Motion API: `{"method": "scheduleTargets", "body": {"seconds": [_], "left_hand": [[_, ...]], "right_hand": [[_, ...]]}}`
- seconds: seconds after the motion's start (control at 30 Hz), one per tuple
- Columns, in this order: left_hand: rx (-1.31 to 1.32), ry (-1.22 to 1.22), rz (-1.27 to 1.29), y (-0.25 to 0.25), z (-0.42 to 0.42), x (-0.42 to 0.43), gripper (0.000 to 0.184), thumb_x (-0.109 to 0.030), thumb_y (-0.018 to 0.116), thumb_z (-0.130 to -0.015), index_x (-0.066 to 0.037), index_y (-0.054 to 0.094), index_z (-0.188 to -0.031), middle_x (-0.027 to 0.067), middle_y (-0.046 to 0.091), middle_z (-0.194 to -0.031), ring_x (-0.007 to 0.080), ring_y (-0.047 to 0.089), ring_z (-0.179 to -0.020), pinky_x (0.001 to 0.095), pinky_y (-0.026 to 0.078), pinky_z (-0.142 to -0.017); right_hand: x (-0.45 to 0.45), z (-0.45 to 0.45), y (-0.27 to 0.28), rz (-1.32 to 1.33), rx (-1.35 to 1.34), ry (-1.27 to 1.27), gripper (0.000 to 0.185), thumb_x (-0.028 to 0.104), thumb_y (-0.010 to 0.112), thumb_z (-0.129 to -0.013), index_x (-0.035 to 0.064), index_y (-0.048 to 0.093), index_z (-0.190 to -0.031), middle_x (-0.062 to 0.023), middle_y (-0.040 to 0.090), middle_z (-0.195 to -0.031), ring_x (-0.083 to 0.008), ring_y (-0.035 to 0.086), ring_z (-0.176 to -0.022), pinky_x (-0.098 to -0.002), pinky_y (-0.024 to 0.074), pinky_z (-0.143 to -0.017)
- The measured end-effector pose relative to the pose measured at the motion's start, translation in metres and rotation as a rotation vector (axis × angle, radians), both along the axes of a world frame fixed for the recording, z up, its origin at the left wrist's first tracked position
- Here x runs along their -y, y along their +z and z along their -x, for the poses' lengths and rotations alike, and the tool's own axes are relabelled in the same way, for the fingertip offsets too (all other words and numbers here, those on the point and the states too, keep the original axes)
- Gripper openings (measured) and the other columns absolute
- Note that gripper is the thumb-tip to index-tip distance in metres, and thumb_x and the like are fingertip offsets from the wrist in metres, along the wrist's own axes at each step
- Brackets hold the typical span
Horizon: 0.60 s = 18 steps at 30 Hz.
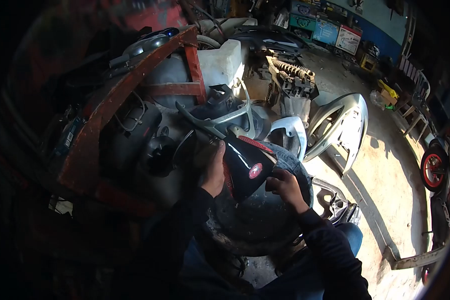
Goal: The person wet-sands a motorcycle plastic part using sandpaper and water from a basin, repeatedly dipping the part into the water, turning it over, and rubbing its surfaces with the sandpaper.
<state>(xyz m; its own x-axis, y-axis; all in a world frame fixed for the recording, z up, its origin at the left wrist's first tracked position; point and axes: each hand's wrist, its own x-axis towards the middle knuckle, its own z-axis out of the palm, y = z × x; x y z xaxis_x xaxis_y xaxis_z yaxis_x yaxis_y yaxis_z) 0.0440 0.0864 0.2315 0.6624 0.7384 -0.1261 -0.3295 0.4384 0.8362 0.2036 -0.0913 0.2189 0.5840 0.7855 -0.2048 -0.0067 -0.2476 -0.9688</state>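
Observation:
A glossy black motorcycle tail panel (242,162) with a round red emblem and red lens strips along its sides is held above a round dark tub (235,235). My left hand (215,172) is closed on the panel's left edge, thumb pointing up. Close against the panel's right corner, my right hand (285,187) has its fingers curled in; whatever is between them is hidden. A grey-green plastic trim piece (220,122) lies just beyond the panel.
A red-brown metal frame (130,90) stands at the left. Past the tub lie a white fairing piece (290,131), a large pale body panel (342,125) and a part with a coil spring (292,70). A wheel with a red rim (434,168) is at far right.

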Motion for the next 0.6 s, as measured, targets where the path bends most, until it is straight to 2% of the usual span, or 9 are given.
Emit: {"method": "scheduleTargets", "body": {"seconds": [0.07,0.1,0.23,0.3,0.33,0.6], "left_hand": [[0.057,-0.023,0.141,0.002,0.002,0.01,0.062,-0.055,0.048,-0.101,-0.005,0.052,-0.137,0.0082,0.059,-0.135,0.0199,0.055,-0.125,0.0356,0.041,-0.108],[0.059,-0.026,0.147,0.003,0.002,0.014,0.062,-0.055,0.048,-0.101,-0.005,0.052,-0.137,0.0082,0.059,-0.135,0.0199,0.055,-0.125,0.0356,0.041,-0.108],[0.09,-0.085,0.187,0.003,0.002,0.017,0.067,-0.06,0.044,-0.101,-0.004,0.05,-0.138,0.0081,0.057,-0.137,0.0203,0.054,-0.127,0.037,0.042,-0.108],[0.102,-0.103,0.2,0.004,0.002,0.016,0.068,-0.061,0.043,-0.101,-0.004,0.049,-0.138,0.0085,0.056,-0.138,0.0204,0.053,-0.127,0.0376,0.042,-0.108],[0.083,-0.111,0.188,0.006,0.004,0.017,0.068,-0.061,0.042,-0.101,-0.004,0.049,-0.139,0.0091,0.055,-0.139,0.0208,0.053,-0.128,0.0382,0.042,-0.108],[0.027,-0.043,0.07,0.009,0.01,0.018,0.066,-0.058,0.04,-0.103,-0.003,0.049,-0.138,0.0113,0.056,-0.138,0.0226,0.055,-0.126,0.0391,0.043,-0.108]], "right_hand": [[-0.001,0.006,0.0,-0.053,-0.085,-0.065,0.053,0.015,0.074,-0.086,-0.0118,0.052,-0.127,-0.0127,0.071,-0.091,-0.0175,0.07,-0.077,-0.0301,0.0542,-0.067],[0.0,0.007,-0.001,-0.106,-0.171,-0.124,0.053,0.015,0.074,-0.087,-0.0106,0.051,-0.127,-0.0127,0.07,-0.096,-0.0177,0.069,-0.078,-0.0306,0.0545,-0.068],[0.009,0.001,0.01,-0.157,-0.284,-0.097,0.046,0.012,0.073,-0.088,-0.0059,0.051,-0.124,-0.0108,0.068,-0.099,-0.0174,0.068,-0.081,-0.0303,0.0545,-0.07],[0.012,-0.002,0.011,-0.198,-0.373,-0.085,0.036,0.009,0.072,-0.089,0.0045,0.051,-0.118,-0.0068,0.067,-0.092,-0.0176,0.067,-0.079,-0.0317,0.0541,-0.073],[0.013,-0.003,0.013,-0.202,-0.391,-0.066,0.039,0.008,0.074,-0.088,0.0058,0.049,-0.119,-0.0058,0.066,-0.092,-0.0179,0.067,-0.078,-0.0323,0.0542,-0.073],[0.014,-0.001,0.025,-0.231,-0.384,-0.035,0.037,0.01,0.077,-0.085,0.0059,0.053,-0.113,-0.0036,0.065,-0.089,-0.0158,0.066,-0.077,-0.0326,0.0545,-0.072]]}}
